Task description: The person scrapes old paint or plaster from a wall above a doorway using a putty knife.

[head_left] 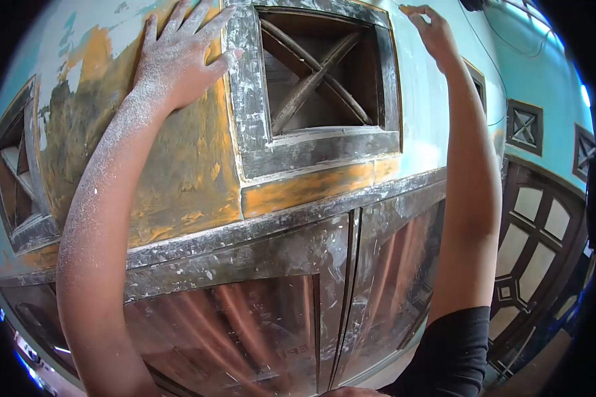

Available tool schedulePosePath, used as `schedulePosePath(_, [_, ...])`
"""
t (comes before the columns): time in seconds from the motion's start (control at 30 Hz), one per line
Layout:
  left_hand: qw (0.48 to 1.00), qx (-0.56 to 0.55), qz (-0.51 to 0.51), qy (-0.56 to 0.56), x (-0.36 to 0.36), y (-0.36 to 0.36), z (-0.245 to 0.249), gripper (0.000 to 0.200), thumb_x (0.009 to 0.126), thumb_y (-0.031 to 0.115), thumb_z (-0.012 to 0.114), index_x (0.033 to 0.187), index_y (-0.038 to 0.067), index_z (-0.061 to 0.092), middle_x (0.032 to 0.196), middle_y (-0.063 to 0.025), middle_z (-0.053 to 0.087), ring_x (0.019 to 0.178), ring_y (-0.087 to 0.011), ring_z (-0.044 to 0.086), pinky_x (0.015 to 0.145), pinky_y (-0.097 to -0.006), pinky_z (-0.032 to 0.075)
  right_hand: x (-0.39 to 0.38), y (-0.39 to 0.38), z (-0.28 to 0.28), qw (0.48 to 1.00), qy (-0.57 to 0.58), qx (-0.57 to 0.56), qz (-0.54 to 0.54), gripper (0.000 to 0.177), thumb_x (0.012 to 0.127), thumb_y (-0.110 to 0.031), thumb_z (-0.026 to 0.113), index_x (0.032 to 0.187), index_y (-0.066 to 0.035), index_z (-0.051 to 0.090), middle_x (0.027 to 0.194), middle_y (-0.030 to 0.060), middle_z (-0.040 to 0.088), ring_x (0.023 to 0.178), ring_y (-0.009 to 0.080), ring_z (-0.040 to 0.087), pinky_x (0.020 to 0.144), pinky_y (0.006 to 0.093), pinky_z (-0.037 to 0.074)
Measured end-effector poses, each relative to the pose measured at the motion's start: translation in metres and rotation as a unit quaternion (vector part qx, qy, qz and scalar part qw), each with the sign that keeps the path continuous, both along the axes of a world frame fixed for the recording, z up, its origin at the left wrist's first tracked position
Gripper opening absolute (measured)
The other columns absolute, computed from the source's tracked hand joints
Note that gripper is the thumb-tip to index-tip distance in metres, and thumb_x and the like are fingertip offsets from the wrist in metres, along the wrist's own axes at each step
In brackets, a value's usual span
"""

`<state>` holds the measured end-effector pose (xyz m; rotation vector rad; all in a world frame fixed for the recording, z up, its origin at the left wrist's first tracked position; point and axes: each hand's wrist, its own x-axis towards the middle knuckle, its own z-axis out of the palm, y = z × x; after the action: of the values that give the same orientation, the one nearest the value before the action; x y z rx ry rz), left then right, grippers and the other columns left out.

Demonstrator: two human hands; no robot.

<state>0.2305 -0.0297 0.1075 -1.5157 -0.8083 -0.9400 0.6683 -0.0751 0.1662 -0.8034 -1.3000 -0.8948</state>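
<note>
My left hand (pixel 182 59), dusted with white powder up the forearm, lies flat with fingers spread on the wall (pixel 146 165), where paint is worn to orange and dark patches. Its thumb reaches the left side of a dark wooden vent frame (pixel 248 99) with crossed bars (pixel 321 73). To the right of that frame, my right hand (pixel 434 33) is raised against a pale stretch of wall. Its fingers are pinched together at a small brownish thing (pixel 404 9), too small to name.
Below runs a paint-spattered wooden ledge (pixel 278 221) above glass-paned doors with reddish curtains (pixel 245 324). A second crossed-bar vent (pixel 20 165) sits at the left. On the right are a turquoise wall (pixel 536 73), a small vent (pixel 524 127) and a panelled door (pixel 533 245).
</note>
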Motion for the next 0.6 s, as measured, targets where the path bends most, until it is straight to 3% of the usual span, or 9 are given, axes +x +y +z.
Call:
schedulePosePath(0.17, [0.998,0.034,-0.012,0.042,-0.003,0.017,0.015,0.078,0.090,0.043,0.060,0.158,0.011,0.039,0.170,-0.0184,0.022,0.158,-0.0359,0.014,0.127,-0.0572,0.006,-0.016,0.010,0.004,1.000,0.001,0.012,0.018,0.020,0.100,-0.020,0.066,0.109,-0.002,0.072,0.109,0.0140,0.076,0.104,0.0226,0.068,0.091,0.0373,0.052])
schedulePosePath(0.27, [0.998,-0.021,-0.041,0.046,-0.001,0.001,0.014,0.079,0.090,0.043,0.060,0.159,0.011,0.037,0.170,-0.0186,0.021,0.159,-0.0359,0.013,0.128,-0.0562,0.005,-0.010,0.002,-0.008,0.999,-0.005,0.025,-0.021,0.020,0.101,-0.020,0.066,0.108,-0.003,0.072,0.107,0.0147,0.076,0.102,0.0222,0.068,0.090,0.0376,0.052])
schedulePosePath(0.33, [0.997,-0.004,0.029,0.069,0.001,-0.002,0.014,0.078,0.092,0.041,0.059,0.160,0.012,0.036,0.170,-0.0189,0.021,0.158,-0.0359,0.014,0.128,-0.0559,0.005,-0.013,0.006,-0.001,0.999,-0.010,0.031,-0.037,0.020,0.101,-0.021,0.066,0.108,-0.003,0.072,0.106,0.0150,0.076,0.101,0.0220,0.068,0.089,0.0378,0.052])
schedulePosePath(0.4, [0.996,0.046,0.010,0.078,0.002,0.015,0.024,0.078,0.093,0.044,0.059,0.160,0.012,0.036,0.170,-0.0173,0.022,0.158,-0.0357,0.015,0.128,-0.0563,0.006,-0.016,0.012,0.019,0.997,0.033,0.032,0.062,0.020,0.100,-0.021,0.067,0.108,-0.004,0.073,0.104,0.0144,0.076,0.099,0.0218,0.068,0.088,0.0383,0.052])
schedulePosePath(0.47, [0.996,-0.024,-0.017,0.088,0.011,-0.004,0.027,0.080,0.094,0.051,0.059,0.160,0.012,0.036,0.170,-0.0156,0.024,0.158,-0.0355,0.016,0.127,-0.0574,0.007,-0.039,0.008,0.022,0.996,0.090,0.001,0.018,0.023,0.098,-0.024,0.069,0.110,-0.006,0.074,0.102,0.0141,0.076,0.098,0.0231,0.068,0.087,0.0392,0.052])
schedulePosePath(0.53, [0.996,-0.008,-0.022,0.090,0.019,-0.011,0.027,0.082,0.094,0.055,0.058,0.160,0.012,0.036,0.169,-0.0148,0.025,0.158,-0.0353,0.016,0.127,-0.0577,0.007,-0.029,0.027,0.026,0.998,0.028,0.052,0.014,0.022,0.098,-0.025,0.068,0.111,-0.008,0.074,0.106,0.0149,0.076,0.099,0.0227,0.068,0.086,0.0387,0.052])
schedulePosePath(0.57, [0.995,0.007,-0.024,0.092,0.021,-0.012,0.027,0.084,0.094,0.059,0.058,0.160,0.012,0.036,0.169,-0.0140,0.026,0.157,-0.0351,0.017,0.127,-0.0581,0.008,-0.024,0.030,0.020,0.997,0.018,0.066,0.031,0.022,0.098,-0.026,0.067,0.109,-0.007,0.074,0.096,0.0150,0.073,0.093,0.0256,0.067,0.084,0.0391,0.052])
schedulePosePath(0.6, [0.995,0.008,-0.027,0.092,0.023,-0.010,0.030,0.084,0.094,0.059,0.058,0.160,0.012,0.036,0.169,-0.0140,0.026,0.157,-0.0351,0.017,0.127,-0.0581,0.008,-0.020,0.025,0.013,0.997,0.018,0.067,0.027,0.022,0.098,-0.026,0.067,0.109,-0.007,0.074,0.096,0.0150,0.073,0.093,0.0256,0.067,0.084,0.0391,0.052])
